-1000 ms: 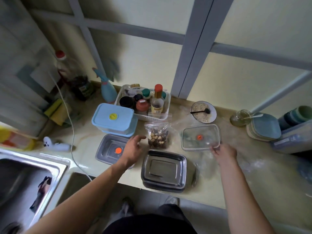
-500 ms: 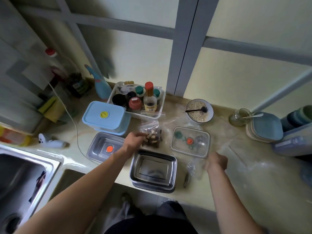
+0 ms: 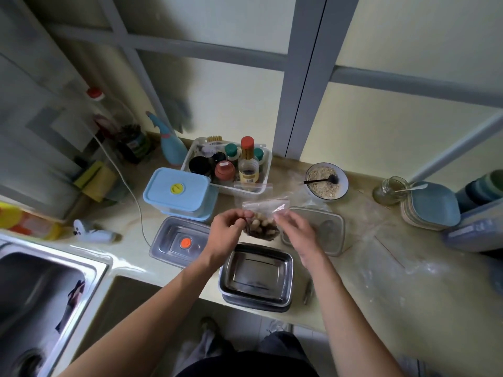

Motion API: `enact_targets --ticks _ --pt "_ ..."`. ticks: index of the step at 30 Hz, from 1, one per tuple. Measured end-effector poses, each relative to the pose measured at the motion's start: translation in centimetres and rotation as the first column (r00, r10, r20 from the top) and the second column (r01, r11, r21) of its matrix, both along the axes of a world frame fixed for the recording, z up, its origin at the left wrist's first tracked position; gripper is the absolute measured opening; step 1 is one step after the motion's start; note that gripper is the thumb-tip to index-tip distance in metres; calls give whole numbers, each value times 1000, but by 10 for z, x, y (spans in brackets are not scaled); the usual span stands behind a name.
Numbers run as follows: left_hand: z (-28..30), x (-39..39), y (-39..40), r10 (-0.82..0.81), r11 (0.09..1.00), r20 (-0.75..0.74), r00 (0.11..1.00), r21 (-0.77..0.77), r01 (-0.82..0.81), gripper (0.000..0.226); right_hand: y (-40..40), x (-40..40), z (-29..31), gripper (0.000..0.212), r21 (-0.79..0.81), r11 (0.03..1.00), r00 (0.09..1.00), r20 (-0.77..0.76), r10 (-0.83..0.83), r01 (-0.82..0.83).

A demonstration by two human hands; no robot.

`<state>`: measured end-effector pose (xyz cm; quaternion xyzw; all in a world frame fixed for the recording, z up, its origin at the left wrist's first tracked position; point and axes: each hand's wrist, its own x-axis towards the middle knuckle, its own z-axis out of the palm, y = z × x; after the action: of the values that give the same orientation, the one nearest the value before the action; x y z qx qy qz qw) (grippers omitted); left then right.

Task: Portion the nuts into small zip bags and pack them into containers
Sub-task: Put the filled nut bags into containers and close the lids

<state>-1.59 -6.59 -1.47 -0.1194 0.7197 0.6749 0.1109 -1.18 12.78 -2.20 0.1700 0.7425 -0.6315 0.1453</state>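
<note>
1. The left hand (image 3: 227,229) and right hand (image 3: 295,229) each pinched a top corner of the zip bag (image 3: 265,217) — nuts (image 3: 261,227) filled its lower half.
2. The bag hung above the counter (image 3: 381,281), just behind the steel tray (image 3: 255,273).
3. A clear lid (image 3: 324,229) lay to its right, a blue box (image 3: 179,191) to its left.

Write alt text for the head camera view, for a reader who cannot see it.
Both hands hold a small zip bag of nuts over a kitchen counter, the left hand pinching one side and the right hand the other. Below it sits an open steel container; a blue lidded box stands to the left.
</note>
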Motion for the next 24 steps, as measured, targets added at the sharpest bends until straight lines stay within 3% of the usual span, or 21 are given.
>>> enact_targets --ticks 2,5,9,11,12,14,16,18,24 --pt "8 4 -1 -12 997 -25 1000 70 14 26 -14 0 5 15 6 997 995 -55 -79 80" --pt "12 12 -6 -11 990 -75 997 138 21 16 -28 4 10 26 32 985 981 -101 -168 172" --pt "12 20 -11 -1 989 -26 1000 149 5 34 -41 18 16 38 12 973 967 -121 -226 229" --pt "9 24 -17 -106 991 -95 990 70 113 51 -46 25 15 40 26 960 957 -99 -274 278" --pt "6 26 -21 -205 978 -165 965 -80 194 59 -48 28 14 41 49 950 950 -82 -303 307" --pt "-4 29 -27 -445 824 -220 868 -481 300 75 -52 35 13 39 94 926 931 -54 -361 365" --pt "-13 34 -30 -623 597 -166 764 -732 327 85 -55 45 11 39 118 910 917 -14 -399 397" --pt "-21 38 -33 -710 487 -76 701 -772 409 81 -59 55 5 43 143 912 917 58 -395 384" --pt "-26 49 -35 -751 395 112 651 -713 579 58 -64 78 -7 26 274 901 899 193 -393 335"
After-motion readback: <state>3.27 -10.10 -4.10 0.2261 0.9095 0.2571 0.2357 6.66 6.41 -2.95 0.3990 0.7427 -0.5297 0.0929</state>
